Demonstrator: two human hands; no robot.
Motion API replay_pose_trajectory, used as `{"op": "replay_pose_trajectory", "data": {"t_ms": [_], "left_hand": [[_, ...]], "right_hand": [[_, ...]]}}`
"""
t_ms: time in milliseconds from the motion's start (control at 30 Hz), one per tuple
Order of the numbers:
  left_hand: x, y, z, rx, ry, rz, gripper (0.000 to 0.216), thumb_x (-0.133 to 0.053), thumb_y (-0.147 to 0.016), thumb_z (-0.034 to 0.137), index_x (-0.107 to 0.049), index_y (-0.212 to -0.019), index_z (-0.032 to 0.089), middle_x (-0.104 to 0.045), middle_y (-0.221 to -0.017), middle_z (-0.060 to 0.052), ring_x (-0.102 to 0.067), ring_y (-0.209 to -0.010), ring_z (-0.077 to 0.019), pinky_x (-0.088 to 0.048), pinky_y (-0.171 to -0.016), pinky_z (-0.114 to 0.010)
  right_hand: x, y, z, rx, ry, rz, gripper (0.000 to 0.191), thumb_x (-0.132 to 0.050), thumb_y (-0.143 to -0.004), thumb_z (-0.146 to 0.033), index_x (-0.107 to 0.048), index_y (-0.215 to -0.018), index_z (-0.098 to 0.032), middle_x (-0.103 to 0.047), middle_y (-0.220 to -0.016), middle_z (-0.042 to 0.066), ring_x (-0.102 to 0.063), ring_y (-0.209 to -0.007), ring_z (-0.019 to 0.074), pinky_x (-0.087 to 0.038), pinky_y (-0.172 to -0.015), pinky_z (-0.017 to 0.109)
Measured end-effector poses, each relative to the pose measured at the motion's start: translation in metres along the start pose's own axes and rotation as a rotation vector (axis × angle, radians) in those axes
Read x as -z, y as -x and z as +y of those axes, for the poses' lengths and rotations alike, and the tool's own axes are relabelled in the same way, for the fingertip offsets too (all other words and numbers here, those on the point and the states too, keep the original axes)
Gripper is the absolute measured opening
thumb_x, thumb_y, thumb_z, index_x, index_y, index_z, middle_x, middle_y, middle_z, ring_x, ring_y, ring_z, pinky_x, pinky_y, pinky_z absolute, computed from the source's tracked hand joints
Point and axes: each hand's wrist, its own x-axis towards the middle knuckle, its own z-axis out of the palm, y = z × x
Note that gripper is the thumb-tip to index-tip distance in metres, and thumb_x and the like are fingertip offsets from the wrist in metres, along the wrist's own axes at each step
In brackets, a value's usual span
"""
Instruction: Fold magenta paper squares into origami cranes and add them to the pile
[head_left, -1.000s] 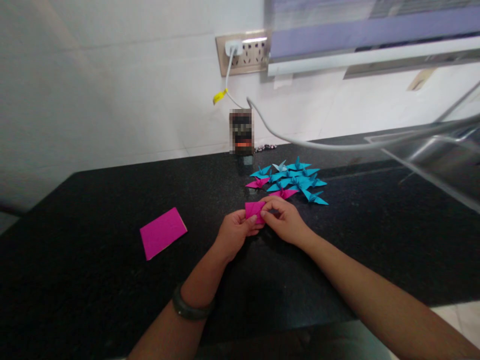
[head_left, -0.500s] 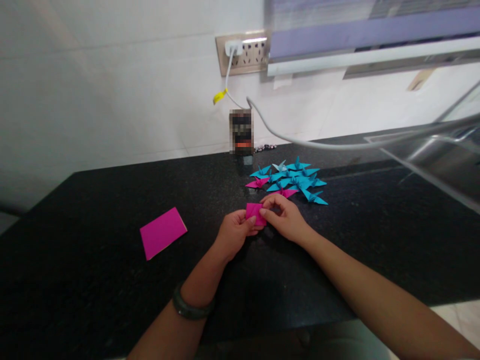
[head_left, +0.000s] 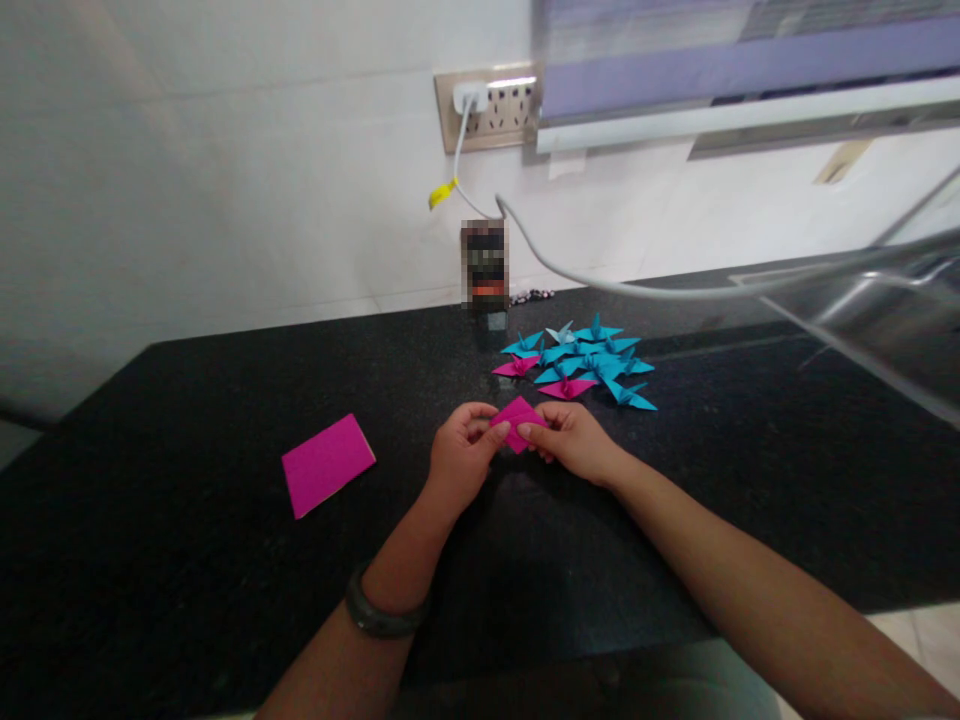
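Note:
A small folded square of pink origami paper point(head_left: 519, 412) is held up between both hands, turned so that a corner points away from me. My left hand point(head_left: 465, 452) pinches its left corner, thumb on top. My right hand point(head_left: 576, 440) grips the right corner the same way, its thumb close to the other thumb. The fingers under the paper are partly hidden. Just beyond the hands lies a group of folded paper cranes: several blue ones point(head_left: 596, 365), a pale one point(head_left: 560, 334), a pink crane point(head_left: 517, 367) and a second pink crane point(head_left: 568, 388).
A pink stack of square paper point(head_left: 328, 465) lies left on the black countertop point(head_left: 187, 430). Against the wall stands a blurred dark object point(head_left: 486, 265) beside a beaded string point(head_left: 531, 296). A white cable point(head_left: 600, 287) runs from the wall socket point(head_left: 487, 107) across the right side.
The folded pink paper has turned from square-on to corner-up. My right hand has moved down from its upper edge to its right corner, uncovering more of the nearer pink crane.

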Motion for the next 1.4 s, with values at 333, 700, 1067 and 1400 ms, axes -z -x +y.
{"op": "replay_pose_trajectory", "data": {"t_ms": [333,700,1067,1400], "left_hand": [[-0.0048,0.0032,0.0052,0.022,0.069,0.04,0.023,-0.067,-0.064,0.035,-0.059,-0.061,0.013,-0.059,-0.052,0.002,-0.051,-0.048,-0.0081,-0.039,-0.048,-0.019],[-0.0018,-0.001,0.0056,0.109,0.151,0.031,0.047,-0.054,-0.067,0.059,-0.06,-0.061,0.013,-0.059,-0.053,-0.002,-0.053,-0.049,-0.0108,-0.044,-0.05,-0.023],[-0.0016,0.0028,0.001,-0.021,-0.062,-0.025,0.029,-0.06,-0.07,0.041,-0.064,-0.058,0.015,-0.058,-0.052,0.0,-0.051,-0.05,-0.011,-0.041,-0.051,-0.022],[0.0022,0.0013,0.001,-0.102,-0.105,0.089,0.027,-0.058,-0.072,0.039,-0.062,-0.057,0.016,-0.056,-0.051,0.002,-0.049,-0.05,-0.0106,-0.038,-0.05,-0.022]], "right_hand": [[-0.0095,0.0028,-0.003,0.01,-0.122,0.003,0.031,-0.065,-0.065,-0.042,-0.052,-0.059,-0.015,-0.053,-0.05,-0.003,-0.046,-0.044,0.0063,-0.037,-0.042,0.018],[-0.0065,0.0018,-0.0015,0.004,-0.132,0.035,0.034,-0.064,-0.065,-0.046,-0.05,-0.059,-0.015,-0.051,-0.05,-0.004,-0.045,-0.043,0.0058,-0.037,-0.042,0.018],[-0.0094,0.0032,-0.0039,-0.026,-0.144,-0.08,0.025,-0.064,-0.067,-0.037,-0.061,-0.068,-0.012,-0.06,-0.059,0.0,-0.049,-0.048,0.0068,-0.038,-0.043,0.018],[-0.0033,0.0017,-0.0061,-0.063,-0.199,-0.119,0.024,-0.067,-0.065,-0.036,-0.062,-0.067,-0.012,-0.06,-0.057,0.0,-0.049,-0.046,0.0058,-0.04,-0.045,0.018]]}}
